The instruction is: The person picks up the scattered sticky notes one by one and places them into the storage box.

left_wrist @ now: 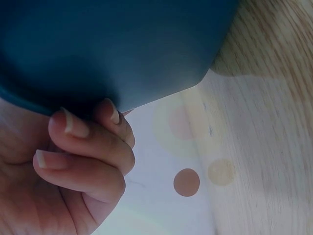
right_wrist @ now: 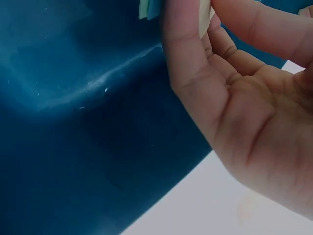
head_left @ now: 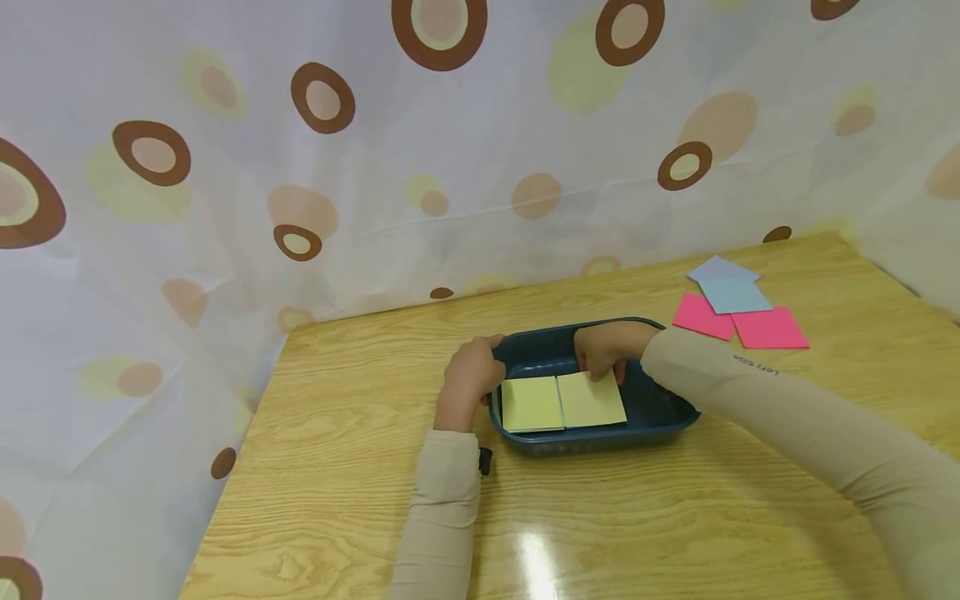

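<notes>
A dark blue oval plastic basin (head_left: 652, 404) stands on the wooden table. My left hand (head_left: 472, 371) grips its left end, fingers curled at the rim in the left wrist view. Two light yellow sticky note pads lie side by side inside, a left pad (head_left: 531, 404) and a right pad (head_left: 592, 404). Reaching in over the far right side, my right hand (head_left: 606, 346) pinches the right pad at its far edge. The right wrist view shows the cream edge of that pad (right_wrist: 204, 19) between thumb and forefinger.
To the right behind the basin lie two bright pink sticky note pads (head_left: 771, 328), a light blue pad (head_left: 735, 295) and a lavender one (head_left: 720, 268), partly overlapping. A white curtain with brown and yellow spots (head_left: 480, 150) hangs along the table's back edge (head_left: 420, 308).
</notes>
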`<state>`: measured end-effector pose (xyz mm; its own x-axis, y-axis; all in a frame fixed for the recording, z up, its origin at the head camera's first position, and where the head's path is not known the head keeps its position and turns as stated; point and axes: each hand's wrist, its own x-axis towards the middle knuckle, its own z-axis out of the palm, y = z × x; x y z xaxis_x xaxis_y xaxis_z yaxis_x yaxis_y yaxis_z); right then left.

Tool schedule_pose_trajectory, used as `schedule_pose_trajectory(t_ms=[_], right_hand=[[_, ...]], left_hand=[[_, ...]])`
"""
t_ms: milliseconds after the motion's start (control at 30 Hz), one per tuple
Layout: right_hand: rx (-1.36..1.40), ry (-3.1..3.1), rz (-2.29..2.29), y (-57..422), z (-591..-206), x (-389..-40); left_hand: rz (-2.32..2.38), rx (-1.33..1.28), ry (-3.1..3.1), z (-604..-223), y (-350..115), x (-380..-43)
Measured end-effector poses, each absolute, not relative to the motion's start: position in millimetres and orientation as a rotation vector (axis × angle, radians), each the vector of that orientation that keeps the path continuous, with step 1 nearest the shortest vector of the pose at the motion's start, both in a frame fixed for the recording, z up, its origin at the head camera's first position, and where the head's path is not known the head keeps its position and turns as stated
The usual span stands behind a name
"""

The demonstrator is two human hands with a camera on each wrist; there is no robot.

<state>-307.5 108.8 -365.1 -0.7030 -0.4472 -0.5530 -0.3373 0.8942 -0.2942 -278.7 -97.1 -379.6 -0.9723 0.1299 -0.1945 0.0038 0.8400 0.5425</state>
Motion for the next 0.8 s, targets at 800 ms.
schedule_pose_trajectory(t_ms=[800], right_hand=[[-0.521,2.559,-0.094,94.9,-372.8,-295.2]], left_hand=[[0.827,0.092,2.797,-379.0,-96.7,-278.6]])
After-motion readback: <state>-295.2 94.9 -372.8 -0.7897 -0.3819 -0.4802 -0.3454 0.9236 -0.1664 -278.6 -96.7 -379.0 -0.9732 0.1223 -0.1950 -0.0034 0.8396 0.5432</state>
